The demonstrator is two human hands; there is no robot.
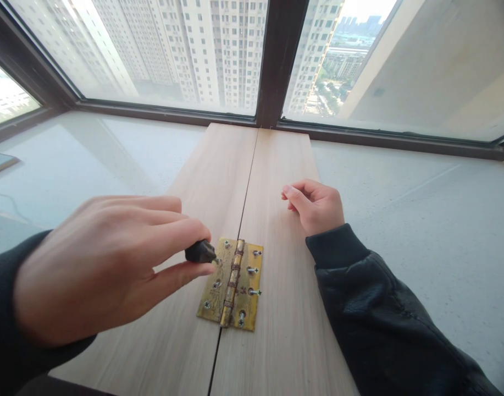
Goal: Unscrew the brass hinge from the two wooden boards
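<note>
Pinched between the left hand's [99, 264] thumb and fingertips, a small dark rounded tool handle [200, 251] points at the left leaf of a tarnished brass hinge [231, 283]. That hinge lies flat across the seam between two pale, fine-grained wooden boards [276, 231], its screws partly raised. Loosely curled and holding nothing, the right hand [315, 206] rests on the right board, well apart from the hinge.

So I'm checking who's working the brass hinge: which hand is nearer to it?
Left. The left hand holds a dark tool with its tip on the brass hinge's left leaf. The right hand rests loosely curled on the right board, above and right of it, apart.
</note>
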